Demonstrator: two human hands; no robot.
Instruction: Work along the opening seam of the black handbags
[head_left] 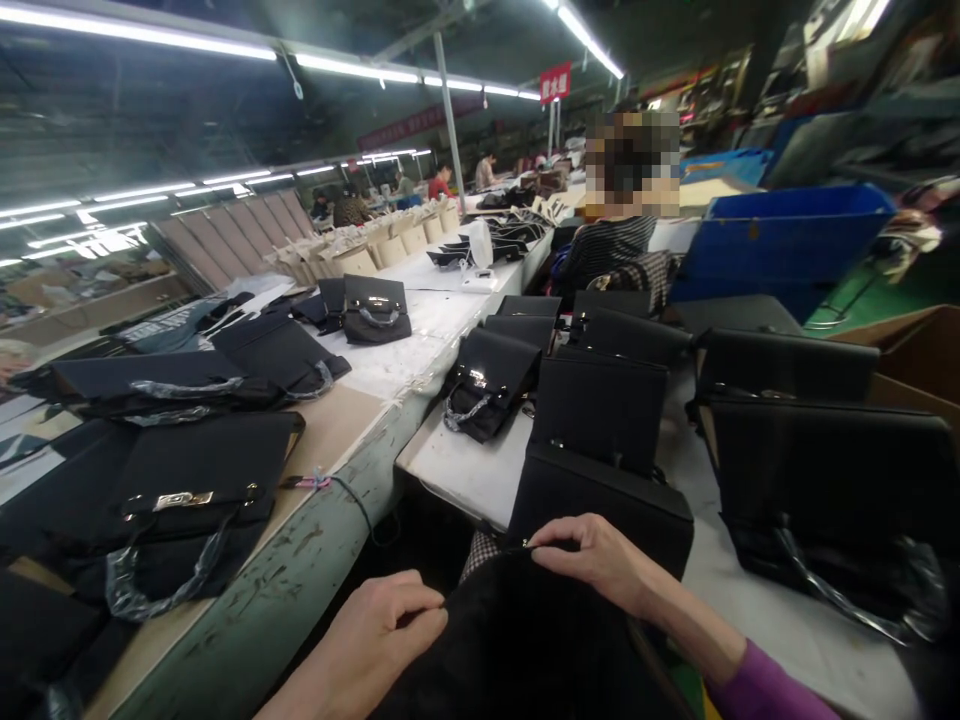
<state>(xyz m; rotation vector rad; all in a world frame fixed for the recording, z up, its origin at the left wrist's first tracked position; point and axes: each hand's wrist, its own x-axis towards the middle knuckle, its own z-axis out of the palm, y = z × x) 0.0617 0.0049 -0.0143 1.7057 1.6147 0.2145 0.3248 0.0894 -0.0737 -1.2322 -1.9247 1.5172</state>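
Observation:
A black soft piece [517, 640], perhaps a bag or its lining, lies over my lap at the bottom middle. My right hand [592, 555], in a purple sleeve, pinches its upper edge, where a tiny gold-coloured bit shows by the fingertips. To the left, my left hand [390, 620] has thumb and forefinger pressed together at the side edge of the same black piece. Just beyond my right hand stands a black handbag [600, 500]. The lower part of the black piece is too dark to make out.
Black handbags with plastic-wrapped handles [187, 470] cover the left bench [315, 550]. More black bags [832, 480] stand on the right-hand table [465, 465]. A blue bin [780, 245] and a cardboard box [915, 360] are at right. A person in a striped top [611, 250] sits ahead.

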